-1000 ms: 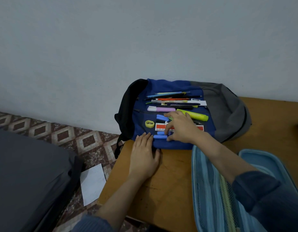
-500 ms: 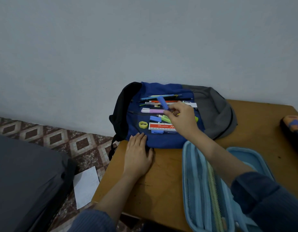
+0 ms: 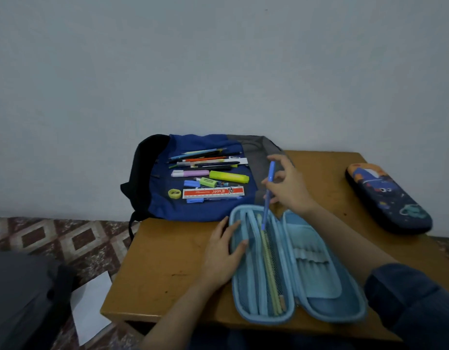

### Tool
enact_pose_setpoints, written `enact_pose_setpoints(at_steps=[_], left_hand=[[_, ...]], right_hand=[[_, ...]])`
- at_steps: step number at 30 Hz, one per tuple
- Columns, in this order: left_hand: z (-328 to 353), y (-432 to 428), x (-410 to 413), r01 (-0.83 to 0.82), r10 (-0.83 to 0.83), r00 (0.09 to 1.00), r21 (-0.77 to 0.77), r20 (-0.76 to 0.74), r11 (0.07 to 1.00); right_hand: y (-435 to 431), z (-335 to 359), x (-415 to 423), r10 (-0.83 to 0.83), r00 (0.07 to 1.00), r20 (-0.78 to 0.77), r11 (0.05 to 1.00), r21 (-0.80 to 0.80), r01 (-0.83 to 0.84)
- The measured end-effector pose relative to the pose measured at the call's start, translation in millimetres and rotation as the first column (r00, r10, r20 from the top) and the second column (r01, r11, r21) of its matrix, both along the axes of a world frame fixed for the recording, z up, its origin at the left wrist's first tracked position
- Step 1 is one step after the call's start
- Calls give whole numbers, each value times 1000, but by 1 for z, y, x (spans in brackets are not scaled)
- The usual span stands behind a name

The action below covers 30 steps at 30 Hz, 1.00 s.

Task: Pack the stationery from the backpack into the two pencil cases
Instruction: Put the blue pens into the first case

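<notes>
**Landmark:** light-blue pencil case (image 3: 319, 281), lying unzipped and spread flat on the desk (image 3: 162, 261), at its near edge.

1. Right hand (image 3: 290, 190): above the case's far end, pinching a blue pen (image 3: 266, 210) between thumb and fingertips. The pen is steeply tilted, its lower tip over the case's left half; whether it touches the mesh cannot be told.
2. Left hand (image 3: 223, 253): against the case's left wall, fingers straight along the rim, thumb resting over it, gripping nothing.
3. Pale green pencil (image 3: 268, 261): inside the case, lengthwise in the left half.
4. Backpack (image 3: 167, 205): blue, grey and black, flat on the desk just beyond the case's far-left end and against the wall, bearing the remaining stationery.
5. On the backpack: yellow highlighter (image 3: 229, 177), pink highlighter (image 3: 190, 173), red-and-white ruler (image 3: 213, 192), yellow sharpener (image 3: 174, 193), a row of pens and pencils (image 3: 205, 157) farthest from the case.
6. Dark printed pencil case (image 3: 387, 198): zipped, on the desk well to the right of the open case.
7. White paper (image 3: 92, 304): on the patterned floor, left of the case, below the desk.
</notes>
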<state>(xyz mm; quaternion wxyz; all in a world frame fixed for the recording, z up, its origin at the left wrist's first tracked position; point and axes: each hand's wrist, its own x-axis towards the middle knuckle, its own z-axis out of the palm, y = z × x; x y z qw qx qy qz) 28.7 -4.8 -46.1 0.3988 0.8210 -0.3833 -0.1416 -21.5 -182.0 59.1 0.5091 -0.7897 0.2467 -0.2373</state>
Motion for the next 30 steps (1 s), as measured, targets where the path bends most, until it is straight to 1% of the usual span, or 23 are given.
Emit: enact_pose_setpoints(at_steps=[3,4,6,8,9,12,14,18,24,26,30], left_hand=[[4,-1,0,-10,9,1000,97,10,995],[7,-2,-1,-17,12,999,139,39,990],[16,-9,-7,-17,-14,988,200,155,980],[26,-18,-18,31,-89,958,209,274,977],[29,-24,-24,76,-143,942,222,303,972],[22,-28,-36,202,-304,908,337,287,920],[12,-25,-37,227,-352,890,387,290,894],[5,-23,-35,214,-344,884,379,317,900],[4,-24,-35,210,-338,880,365,334,907],[5,-25,-35,214,-335,883,354,328,911],[4,-24,-36,208,-325,885,341,334,917]], right_hand=[[-13,-8,-16,-74,997,-29,997,14,75],[-16,-11,-21,-91,995,-36,996,19,92],[-20,-16,-31,-123,991,-53,992,16,124],[-25,-20,-38,-150,987,-64,989,-4,150],[-28,-21,-41,-168,983,-69,986,-21,167],[-36,-24,-49,-206,975,-82,977,-70,201],[-40,-25,-53,-224,971,-90,973,-75,217],[-44,-29,-59,-232,969,-90,973,-5,232],[-38,-31,-57,-202,976,-79,979,-9,202],[-36,-31,-55,-182,978,-103,983,-15,182],[-35,-32,-53,-144,967,-209,989,0,147]])
